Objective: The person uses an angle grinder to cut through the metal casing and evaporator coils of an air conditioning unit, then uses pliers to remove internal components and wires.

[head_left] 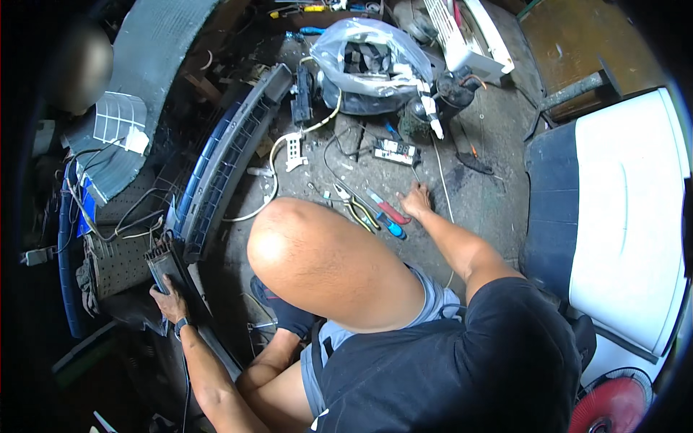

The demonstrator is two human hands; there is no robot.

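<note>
Bench-level work on a concrete floor, seen from above, L. to R. At far L., a perforated board (pixel 119 265) stands amid loose wiring; just R. of it is the dark boxy unit (pixel 165 265) w/ a row of prongs or terminals along its top end. Main risk, in our judgement: the unit could tip or slip if the one-handed hold slackens, b/c no second hand supports it; its prongs might also snag nr. wires. The L. hand (pixel 171 303) is closed about the unit's lower part, fingers along its face; full finger wrap can't be told. Next, a long ribbed bar (pixel 234 162) leans alongside, then a white cable (pixel 274 173) w/ a socket block (pixel 294 153); a shifting foot or knee could poss. drag the cable. Mid-floor: pliers (pixel 352 211), a red-handled tool (pixel 394 211) and a blue-handled screwdriver (pixel 393 228), close enough together that a hasty reach might take the wrong one. Above them, a small display box (pixel 395 151). The R. hand (pixel 415 200) is low btwn. box and tools, fingers partly spread; whether it holds anything thin can't be told.
</note>
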